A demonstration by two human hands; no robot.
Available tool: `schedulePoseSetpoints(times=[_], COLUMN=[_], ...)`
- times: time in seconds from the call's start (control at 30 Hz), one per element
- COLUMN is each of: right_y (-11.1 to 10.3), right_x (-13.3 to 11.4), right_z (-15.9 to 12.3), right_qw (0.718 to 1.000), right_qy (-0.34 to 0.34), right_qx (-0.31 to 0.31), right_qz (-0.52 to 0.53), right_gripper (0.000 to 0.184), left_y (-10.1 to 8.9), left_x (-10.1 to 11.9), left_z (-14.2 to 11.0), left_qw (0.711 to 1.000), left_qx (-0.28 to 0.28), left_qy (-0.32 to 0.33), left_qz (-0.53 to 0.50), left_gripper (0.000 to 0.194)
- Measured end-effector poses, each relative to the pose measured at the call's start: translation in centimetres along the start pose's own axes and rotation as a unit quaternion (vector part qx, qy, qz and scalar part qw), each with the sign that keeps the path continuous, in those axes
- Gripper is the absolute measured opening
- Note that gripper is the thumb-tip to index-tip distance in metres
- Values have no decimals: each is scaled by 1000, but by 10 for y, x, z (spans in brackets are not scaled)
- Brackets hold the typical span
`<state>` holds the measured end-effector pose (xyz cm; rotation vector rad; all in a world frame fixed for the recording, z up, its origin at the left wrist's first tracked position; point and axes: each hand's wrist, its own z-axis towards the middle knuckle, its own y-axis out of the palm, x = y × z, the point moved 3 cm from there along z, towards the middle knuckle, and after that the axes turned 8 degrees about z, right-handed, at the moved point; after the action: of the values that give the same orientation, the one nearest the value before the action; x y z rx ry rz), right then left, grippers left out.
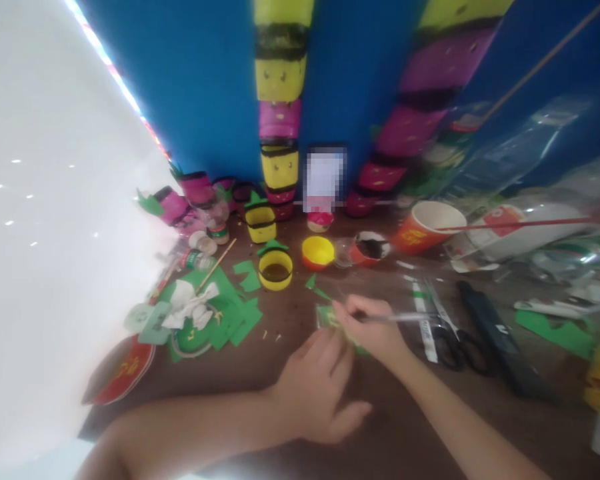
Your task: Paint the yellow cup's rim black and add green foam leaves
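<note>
My right hand (pixel 377 333) is closed around a slim, pen-like tool (pixel 413 317), its shaft sticking out to the right; its tip is too blurred to identify. Under both hands lies a small green piece (pixel 324 316) with yellowish marks, partly covered by my fingers. My left hand (pixel 320 387) rests over its near edge, fingers stretched flat and thumb apart, gripping nothing. Just beyond the hands are small green scraps (pixel 311 282). A yellow cup ring (pixel 275 272) with a black rim and green leaves stands behind, to the left.
Scissors (pixel 453 333) and a black case (pixel 495 340) lie right of my hands. Green sheets (pixel 245 323), tape and crumpled tissue (pixel 187 300) are at left. Red paper cups (pixel 430 227), a yellow bowl (pixel 318 252) and plastic packaging (pixel 530 227) stand behind, before a blue wall (pixel 205 87).
</note>
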<state>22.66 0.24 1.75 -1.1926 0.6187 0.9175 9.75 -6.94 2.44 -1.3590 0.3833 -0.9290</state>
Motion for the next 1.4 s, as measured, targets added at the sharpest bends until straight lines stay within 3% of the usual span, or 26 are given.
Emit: schedulePoseSetpoints(times=[1.4], right_y=[0], right_x=[1], right_z=[0], right_qw=[1000], right_qy=[2], right_qx=[-4], right_qz=[-2], right_gripper=[41], left_y=[0], left_x=[-1], left_z=[0], left_qw=[1000], left_qx=[-6], left_qy=[-3], left_qz=[5], left_gripper=[67])
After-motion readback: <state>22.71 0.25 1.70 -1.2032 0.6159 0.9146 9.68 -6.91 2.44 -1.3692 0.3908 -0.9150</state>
